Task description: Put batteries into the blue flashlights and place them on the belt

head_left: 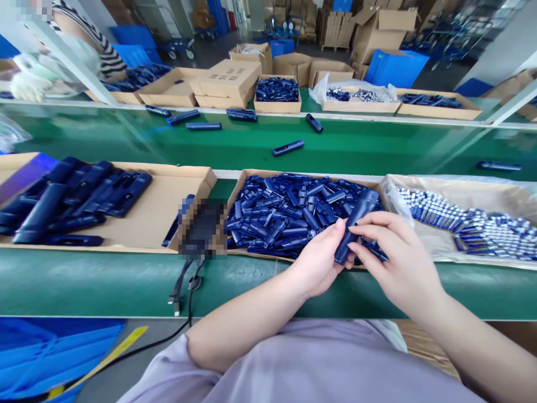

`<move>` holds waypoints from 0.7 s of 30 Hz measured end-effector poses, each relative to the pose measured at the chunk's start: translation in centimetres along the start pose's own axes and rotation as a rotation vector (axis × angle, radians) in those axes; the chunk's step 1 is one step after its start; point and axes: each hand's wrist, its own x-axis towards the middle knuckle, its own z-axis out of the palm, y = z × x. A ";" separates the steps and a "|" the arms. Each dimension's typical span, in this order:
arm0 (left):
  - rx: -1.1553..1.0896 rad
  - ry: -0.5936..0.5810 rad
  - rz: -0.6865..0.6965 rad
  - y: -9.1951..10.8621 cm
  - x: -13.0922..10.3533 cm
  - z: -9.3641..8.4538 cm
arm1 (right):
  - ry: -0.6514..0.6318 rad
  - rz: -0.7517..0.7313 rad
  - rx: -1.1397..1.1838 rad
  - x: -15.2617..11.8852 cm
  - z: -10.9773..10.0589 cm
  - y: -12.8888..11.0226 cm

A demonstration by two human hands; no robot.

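A dark blue tube-shaped plastic casing (361, 208) is held at a tilt in front of me. My left hand (315, 262) is closed around its lower part, thumb along the side. The thumb and fingertips of my right hand (405, 266) are pinched against the casing's side; any small part between them is hidden. Both hands are over the near right part of a cardboard tray (235, 196) heaped with small blue plastic parts (289, 210). To the right, a plastic-lined tray (436, 187) contains many small blue-and-silver pieces (499, 235).
At left, a cardboard tray (146, 226) holds several blue casings (86, 193). A pixelated dark object (202, 226) with cables (184, 285) stands beside it. Beyond, loose casings (287, 148) lie on a green belt (247, 148). Across it are more boxes and a gloved co-worker's hand (33, 84).
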 end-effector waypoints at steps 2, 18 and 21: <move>0.003 0.000 0.008 -0.1 -0.1 0.0 | 0.033 0.011 0.024 -0.4 0.4 -0.3; 0.093 -0.183 -0.034 0.8 0.2 -0.5 | 0.163 0.265 0.094 -5.7 -2.9 2.9; 0.107 -0.146 -0.024 0.5 -0.2 -0.1 | 0.142 0.213 0.008 -8.4 -2.8 4.0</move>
